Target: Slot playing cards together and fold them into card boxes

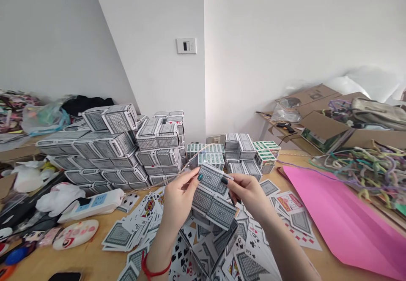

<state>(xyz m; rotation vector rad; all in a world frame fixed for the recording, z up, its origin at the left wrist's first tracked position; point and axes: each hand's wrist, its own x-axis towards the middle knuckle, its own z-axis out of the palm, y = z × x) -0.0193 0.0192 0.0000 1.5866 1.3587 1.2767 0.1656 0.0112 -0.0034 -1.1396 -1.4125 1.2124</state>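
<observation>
My left hand (177, 198) and my right hand (249, 194) are both raised over the table, fingers pinched on a folded playing-card piece (213, 179) with a grey patterned back. It sits on top of a structure of folded cards (215, 213) that stands on the table just below my hands. Loose playing cards (133, 230) lie scattered around the structure, some face up, some face down.
Stacks of card blocks (117, 150) rise at the back left, smaller piles (244, 152) at the back centre. A pink sheet (336, 217) lies on the right, with coloured strings (364, 167) and cardboard boxes (330, 124) behind it. White toys and a power strip (91, 205) sit left.
</observation>
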